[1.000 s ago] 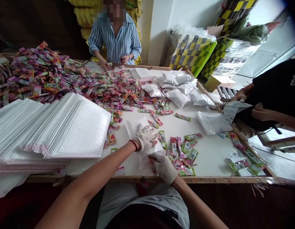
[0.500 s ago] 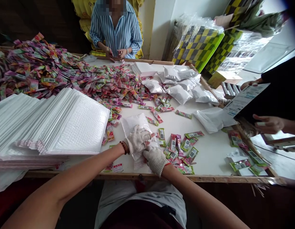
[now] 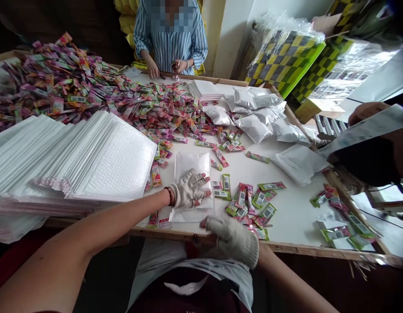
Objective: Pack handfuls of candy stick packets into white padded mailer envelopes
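A white bubble mailer [image 3: 192, 167] lies flat on the white table [image 3: 286, 213] in front of me. My left hand [image 3: 190, 191], in a white knit glove, presses down on the mailer's near half with fingers spread. At the table's front edge my gloved right hand [image 3: 232, 237] is curled, and whether it holds anything I cannot make out. Several colourful snack sachets [image 3: 250, 202] lie scattered just right of the mailer.
A thick fanned stack of white bubble mailers [image 3: 74, 161] fills the left. A big heap of sachets [image 3: 90, 95] covers the far left. Filled white mailers [image 3: 256, 115] pile up at the far right. A person in a striped shirt [image 3: 170, 41] works opposite; another person's hand [image 3: 367, 114] holds a label sheet at right.
My left hand has flattened on the mailer with fingers spread. My right hand has pulled back from the mailer's near end to the table's edge. The person at right lifted the label sheet.
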The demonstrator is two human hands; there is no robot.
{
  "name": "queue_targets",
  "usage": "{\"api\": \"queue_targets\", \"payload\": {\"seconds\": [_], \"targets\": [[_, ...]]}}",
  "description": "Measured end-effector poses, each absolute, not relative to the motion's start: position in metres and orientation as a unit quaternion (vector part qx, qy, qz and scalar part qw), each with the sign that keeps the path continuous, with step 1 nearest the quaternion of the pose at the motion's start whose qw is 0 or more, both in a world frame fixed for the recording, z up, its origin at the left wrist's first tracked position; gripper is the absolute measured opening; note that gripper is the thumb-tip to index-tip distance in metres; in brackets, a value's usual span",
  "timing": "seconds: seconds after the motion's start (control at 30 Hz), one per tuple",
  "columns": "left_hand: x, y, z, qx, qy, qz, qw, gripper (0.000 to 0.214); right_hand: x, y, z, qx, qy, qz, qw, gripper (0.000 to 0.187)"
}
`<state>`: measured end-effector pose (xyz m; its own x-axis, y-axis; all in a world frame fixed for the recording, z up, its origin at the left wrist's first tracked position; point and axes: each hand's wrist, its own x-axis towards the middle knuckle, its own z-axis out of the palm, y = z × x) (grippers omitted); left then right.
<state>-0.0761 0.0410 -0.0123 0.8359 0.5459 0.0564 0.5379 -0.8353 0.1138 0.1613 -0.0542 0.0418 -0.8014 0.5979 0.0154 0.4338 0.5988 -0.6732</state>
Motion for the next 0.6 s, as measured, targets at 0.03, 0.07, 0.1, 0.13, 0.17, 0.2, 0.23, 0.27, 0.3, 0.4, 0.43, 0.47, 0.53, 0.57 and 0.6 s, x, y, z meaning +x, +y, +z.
{"api": "queue_targets", "payload": {"seconds": [0.03, 0.07, 0.1, 0.13, 0.17, 0.2, 0.23, 0.27, 0.3, 0.4, 0.43, 0.47, 0.53, 0.57, 0.6], "targets": [[-0.075, 0.036, -0.012, 0.955, 0.289, 0.037, 0.053, 0.056, 0.165, -0.042, 0.032, -0.296, -0.911, 0.258, 0.127, 0.033], [-0.074, 0.029, -0.012, 0.953, 0.295, 0.034, 0.062, 0.058, 0.168, -0.030, 0.021, -0.285, -0.933, 0.183, 0.123, 0.034], [-0.076, 0.020, -0.012, 0.951, 0.298, 0.035, 0.074, 0.063, 0.170, -0.019, 0.010, -0.268, -0.948, 0.125, 0.114, 0.033], [-0.079, 0.009, -0.013, 0.949, 0.300, 0.038, 0.088, 0.068, 0.172, -0.010, 0.000, -0.252, -0.958, 0.094, 0.104, 0.030], [-0.084, -0.002, -0.014, 0.946, 0.305, 0.046, 0.104, 0.074, 0.173, -0.003, -0.007, -0.243, -0.961, 0.086, 0.099, 0.026], [-0.091, -0.013, -0.014, 0.941, 0.312, 0.055, 0.122, 0.079, 0.174, 0.002, -0.013, -0.245, -0.960, 0.093, 0.101, 0.022], [-0.098, -0.023, -0.014, 0.933, 0.324, 0.067, 0.143, 0.082, 0.175, 0.005, -0.016, -0.259, -0.953, 0.113, 0.110, 0.019], [-0.106, -0.032, -0.014, 0.921, 0.344, 0.082, 0.166, 0.079, 0.176, 0.006, -0.018, -0.287, -0.940, 0.140, 0.122, 0.018], [-0.113, -0.038, -0.013, 0.902, 0.375, 0.104, 0.188, 0.070, 0.176, 0.007, -0.018, -0.325, -0.921, 0.169, 0.135, 0.018], [-0.125, -0.042, -0.007, 0.812, 0.501, 0.154, 0.258, 0.027, 0.170, 0.010, -0.016, -0.454, -0.845, 0.235, 0.154, 0.022], [-0.125, -0.038, -0.005, 0.777, 0.543, 0.158, 0.275, 0.020, 0.166, 0.012, -0.014, -0.489, -0.821, 0.251, 0.152, 0.023], [-0.124, -0.032, -0.002, 0.746, 0.582, 0.157, 0.284, 0.019, 0.162, 0.016, -0.013, -0.518, -0.800, 0.265, 0.146, 0.023], [-0.118, -0.018, 0.002, 0.694, 0.642, 0.151, 0.289, 0.024, 0.152, 0.025, -0.011, -0.564, -0.766, 0.283, 0.120, 0.023], [-0.114, -0.011, 0.003, 0.674, 0.664, 0.154, 0.285, 0.026, 0.147, 0.030, -0.009, -0.583, -0.754, 0.285, 0.102, 0.022], [-0.112, -0.004, 0.003, 0.656, 0.682, 0.161, 0.280, 0.025, 0.142, 0.034, -0.007, -0.598, -0.745, 0.284, 0.082, 0.021]]}}
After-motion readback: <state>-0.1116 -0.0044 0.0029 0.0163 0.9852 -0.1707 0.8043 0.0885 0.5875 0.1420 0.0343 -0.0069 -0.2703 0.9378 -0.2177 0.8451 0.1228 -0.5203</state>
